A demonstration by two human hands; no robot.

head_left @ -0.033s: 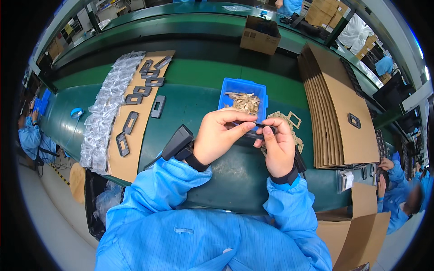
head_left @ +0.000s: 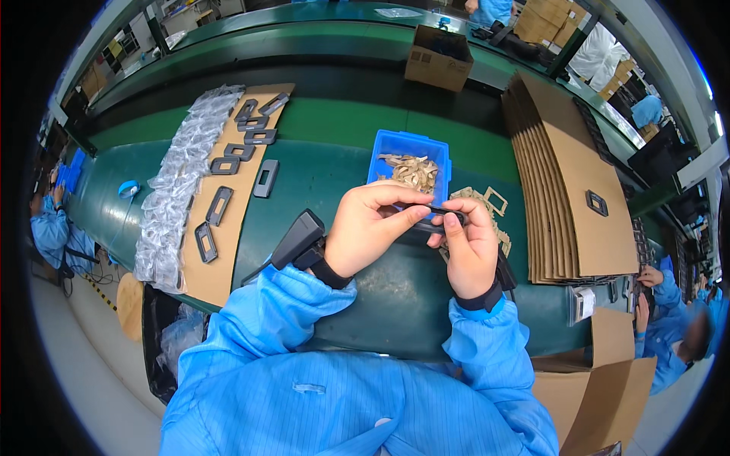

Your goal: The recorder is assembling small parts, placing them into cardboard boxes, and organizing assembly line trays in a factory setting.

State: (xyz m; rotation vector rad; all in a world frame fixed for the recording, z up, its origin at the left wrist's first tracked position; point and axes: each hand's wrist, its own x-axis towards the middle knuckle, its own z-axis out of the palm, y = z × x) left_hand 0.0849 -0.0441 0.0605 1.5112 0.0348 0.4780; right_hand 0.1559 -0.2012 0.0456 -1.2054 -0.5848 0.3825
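Between my two hands, above the green table, is a black plastic frame (head_left: 430, 226) turned nearly edge-on, partly covered by my fingers. Thumb and fingers of my left hand (head_left: 369, 228) pinch its left end. My right hand (head_left: 470, 247) grips the other end, thumb up against it. Just beyond them stands a blue bin (head_left: 386, 148) with tan paper scraps (head_left: 414, 173) in it. Beside my right hand lie several cream rectangular frame pieces (head_left: 496, 202), partly hidden by that hand.
On the left, a cardboard sheet (head_left: 245, 178) bears black frames (head_left: 220, 206) and clear plastic bags (head_left: 179, 190). One frame (head_left: 265, 178) lies beside it. Folded cardboard (head_left: 578, 190) stands at right, above an open carton (head_left: 623, 391). Another person (head_left: 669, 327) works at far right.
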